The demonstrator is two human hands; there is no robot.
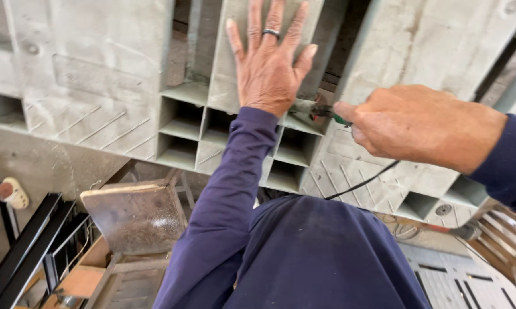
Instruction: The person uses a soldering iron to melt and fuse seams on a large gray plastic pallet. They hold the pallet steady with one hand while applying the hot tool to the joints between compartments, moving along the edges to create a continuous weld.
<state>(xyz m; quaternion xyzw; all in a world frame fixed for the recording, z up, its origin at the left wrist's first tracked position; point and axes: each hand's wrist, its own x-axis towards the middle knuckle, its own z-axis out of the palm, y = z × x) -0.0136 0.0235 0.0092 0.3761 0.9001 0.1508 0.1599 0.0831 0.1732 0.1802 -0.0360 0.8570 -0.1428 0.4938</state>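
While my left hand (268,66) presses flat, fingers (252,17) spread wide, on the grey plastic pallet (97,86), my right hand (418,126) grips a corded tool (321,111) against its ribs.

Grey panel (97,86), diagonal ribbing; navy sleeves (223,189); silver ring (270,32); green-handled tool (332,116); black cable (361,184).

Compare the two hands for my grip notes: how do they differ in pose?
The left hand lies flat with fingers spread on the grey plastic pallet; the right hand is closed around a corded tool. The left hand wears a ring; no ring shows on the right. Both have dark blue sleeves.
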